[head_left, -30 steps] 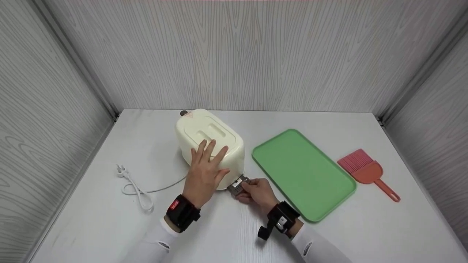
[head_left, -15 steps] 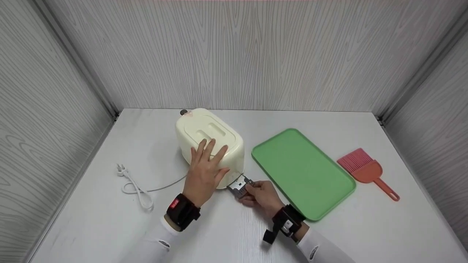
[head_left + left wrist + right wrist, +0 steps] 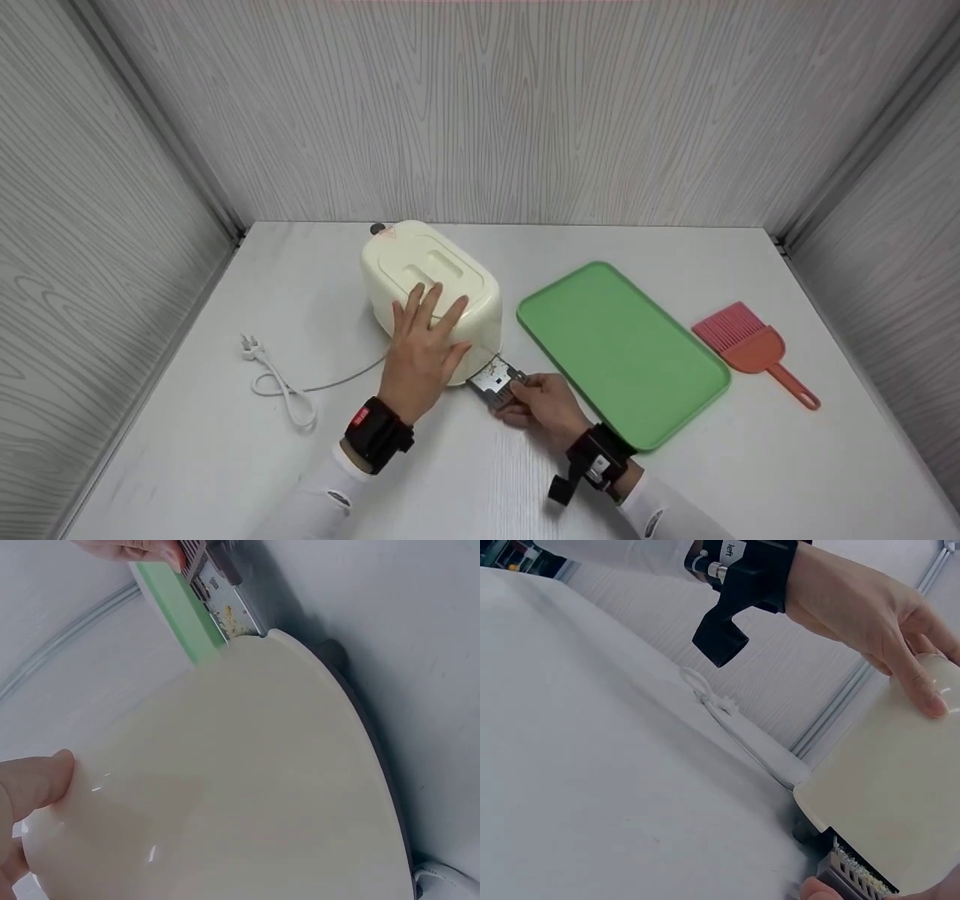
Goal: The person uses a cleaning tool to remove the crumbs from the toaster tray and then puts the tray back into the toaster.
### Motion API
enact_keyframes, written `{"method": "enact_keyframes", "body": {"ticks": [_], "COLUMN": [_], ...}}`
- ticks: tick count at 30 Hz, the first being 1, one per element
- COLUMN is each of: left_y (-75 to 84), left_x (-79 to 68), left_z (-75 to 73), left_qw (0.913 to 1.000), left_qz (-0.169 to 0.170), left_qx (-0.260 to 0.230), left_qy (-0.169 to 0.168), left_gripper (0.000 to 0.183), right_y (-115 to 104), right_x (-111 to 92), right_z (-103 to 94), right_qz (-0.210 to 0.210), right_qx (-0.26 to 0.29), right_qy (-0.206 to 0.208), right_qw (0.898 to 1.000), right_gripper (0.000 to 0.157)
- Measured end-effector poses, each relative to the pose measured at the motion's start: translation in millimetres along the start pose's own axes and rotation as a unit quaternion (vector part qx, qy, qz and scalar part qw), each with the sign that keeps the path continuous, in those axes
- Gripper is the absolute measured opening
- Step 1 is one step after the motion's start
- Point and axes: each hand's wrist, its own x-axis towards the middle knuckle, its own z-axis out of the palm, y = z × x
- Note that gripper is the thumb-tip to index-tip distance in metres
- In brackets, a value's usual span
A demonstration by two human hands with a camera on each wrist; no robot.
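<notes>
A cream toaster (image 3: 466, 279) with a closed top stands left of the table's middle. Across its near top edge my left hand (image 3: 418, 364) rests with fingers spread. My right hand (image 3: 551, 406) pinches the grey end of a crumb tray (image 3: 495, 381), which sticks partly out of the slot low in the toaster's near end. Yellowish crumbs (image 3: 230, 617) lie on the tray's metal surface in the left wrist view. From the right wrist view, the crumb tray (image 3: 847, 874) shows slats at its end; its inner part is hidden inside the toaster.
To the right lies a green tray (image 3: 626, 352), close beside my right hand. Further right are a red-orange dustpan (image 3: 756, 354) and a pink brush (image 3: 727, 330) nested together. A white power cord (image 3: 294, 397) with its plug lies bundled at left. Wood-grain panels wall the table in.
My right hand has drawn the crumb tray further out of the toaster, toward the lower right, so more metal and crumbs show. The left hand stays on the toaster.
</notes>
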Motion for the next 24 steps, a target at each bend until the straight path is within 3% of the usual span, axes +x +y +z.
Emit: {"method": "enact_keyframes", "body": {"ticks": [9, 24], "left_y": [-1.0, -0.6], "left_x": [-1.4, -2.5], "left_z": [4.4, 6.9], "left_qw": [0.9995, 0.9988], "left_qz": [-0.004, -0.018], "left_qx": [-0.031, -0.045], "left_qy": [0.011, -0.003], "left_gripper": [0.061, 0.059], "right_y": [1.8, 3.2], "right_x": [-4.4, -9.9], "right_z": [-3.8, -8.9], "right_qz": [0.000, -0.006], "right_qx": [0.010, 0.001], "right_qy": [-0.005, -0.023], "right_qw": [1.000, 1.000], "right_gripper": [0.020, 0.018]}}
